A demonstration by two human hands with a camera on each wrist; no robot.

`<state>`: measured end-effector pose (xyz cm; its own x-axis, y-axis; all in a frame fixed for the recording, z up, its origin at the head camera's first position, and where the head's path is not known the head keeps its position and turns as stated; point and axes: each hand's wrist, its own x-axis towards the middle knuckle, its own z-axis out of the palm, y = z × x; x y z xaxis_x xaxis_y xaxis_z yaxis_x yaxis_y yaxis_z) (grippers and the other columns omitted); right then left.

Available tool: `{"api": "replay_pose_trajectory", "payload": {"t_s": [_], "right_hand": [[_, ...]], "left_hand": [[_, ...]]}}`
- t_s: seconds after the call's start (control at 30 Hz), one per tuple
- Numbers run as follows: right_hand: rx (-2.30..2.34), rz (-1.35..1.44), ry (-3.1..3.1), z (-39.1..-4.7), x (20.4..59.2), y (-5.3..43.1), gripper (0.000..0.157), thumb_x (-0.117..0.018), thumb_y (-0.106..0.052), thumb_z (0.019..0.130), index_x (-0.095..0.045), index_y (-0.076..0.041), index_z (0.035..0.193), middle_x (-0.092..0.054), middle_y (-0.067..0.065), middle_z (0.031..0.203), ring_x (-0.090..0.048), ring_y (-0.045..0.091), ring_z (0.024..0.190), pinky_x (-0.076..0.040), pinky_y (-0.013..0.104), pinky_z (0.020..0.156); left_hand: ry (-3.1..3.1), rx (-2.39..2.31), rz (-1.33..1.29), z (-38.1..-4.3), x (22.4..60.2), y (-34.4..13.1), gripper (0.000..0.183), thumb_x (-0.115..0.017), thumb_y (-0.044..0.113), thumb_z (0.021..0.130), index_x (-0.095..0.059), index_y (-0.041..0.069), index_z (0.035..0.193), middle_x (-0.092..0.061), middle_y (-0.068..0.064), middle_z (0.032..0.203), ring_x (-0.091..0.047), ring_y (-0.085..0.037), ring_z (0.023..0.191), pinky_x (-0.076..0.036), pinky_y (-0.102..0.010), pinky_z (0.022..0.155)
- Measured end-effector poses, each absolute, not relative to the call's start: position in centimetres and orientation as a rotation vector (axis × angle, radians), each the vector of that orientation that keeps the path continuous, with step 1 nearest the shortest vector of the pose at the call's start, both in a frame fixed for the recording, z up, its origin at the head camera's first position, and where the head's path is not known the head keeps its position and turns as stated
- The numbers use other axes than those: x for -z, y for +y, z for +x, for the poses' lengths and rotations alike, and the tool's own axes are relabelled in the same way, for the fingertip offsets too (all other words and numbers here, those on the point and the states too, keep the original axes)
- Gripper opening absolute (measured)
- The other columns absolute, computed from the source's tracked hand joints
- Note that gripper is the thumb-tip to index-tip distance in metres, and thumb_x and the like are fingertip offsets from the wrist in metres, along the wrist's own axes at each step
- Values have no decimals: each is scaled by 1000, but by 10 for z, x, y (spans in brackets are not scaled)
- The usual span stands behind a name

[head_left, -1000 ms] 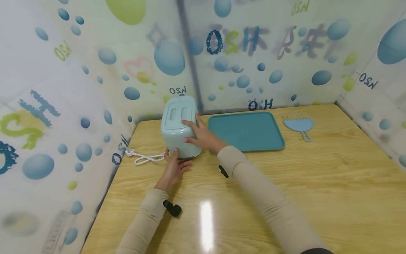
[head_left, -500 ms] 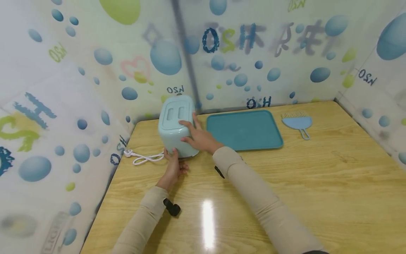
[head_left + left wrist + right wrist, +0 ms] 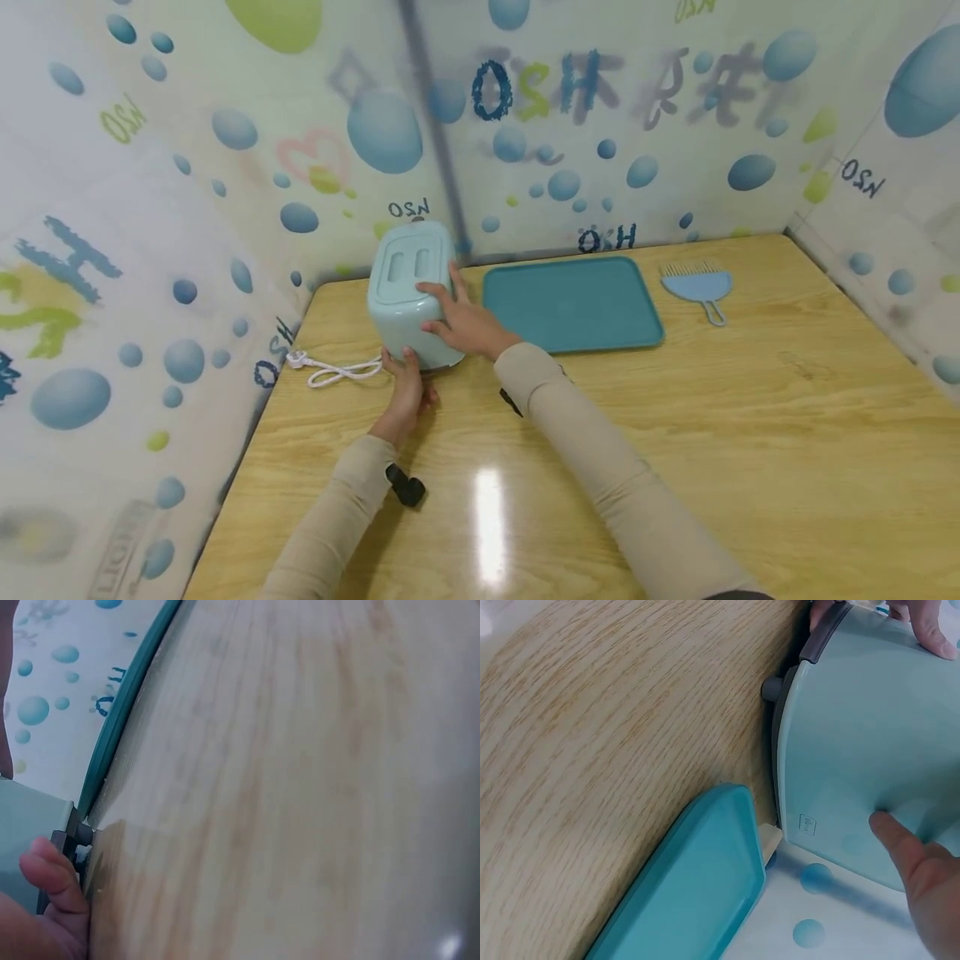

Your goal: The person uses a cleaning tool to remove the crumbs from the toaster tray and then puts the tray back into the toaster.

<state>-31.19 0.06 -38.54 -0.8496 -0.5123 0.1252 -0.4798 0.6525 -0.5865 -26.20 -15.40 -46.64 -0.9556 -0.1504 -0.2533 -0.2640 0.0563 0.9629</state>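
Toaster [image 3: 403, 319] at the far left of the surface [image 3: 637, 433], long axis running away from the person; left hand [image 3: 407, 390] grips its near bottom edge, right hand [image 3: 472, 323], fingers spread, rests on its near right corner. Neither hand clearly nearer, both touching. Count: one toaster, one cord [image 3: 341, 372], one tray [image 3: 570, 304] just right, one comb [image 3: 697, 286] beyond.

The pale blue toaster [image 3: 408, 312] is slots-up; beside the tray [image 3: 573, 304].

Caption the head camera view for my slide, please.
Left grip and right grip touching a pale blue appliance, left of a teal tray and a blue toothed tool.
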Motion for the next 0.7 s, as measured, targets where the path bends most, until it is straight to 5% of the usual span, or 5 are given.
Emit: {"api": "replay_pose_trajectory", "payload": {"t_s": [0.43,0.7], "right_hand": [[964,-812,2808,-309,389,4,61,-47,-45,97,-16,-35,148,19,20,159,-67,33,76,-56,41,74],[961,-866,2795,-309,386,2,61,-45,-47,98,-14,-35,149,20,21,159,-64,26,65,-52,33,61]], "left_hand": [[2283,-2120,-432,-260,478,-147,105,-24,78,74,21,17,146,-45,-2,60,-45,-4,35,-35,-17,32],[2308,-2140,-442,-257,475,-153,90,-27,70,84,15,22,148,-47,-12,77,-46,-2,37,-35,-16,33]]}}
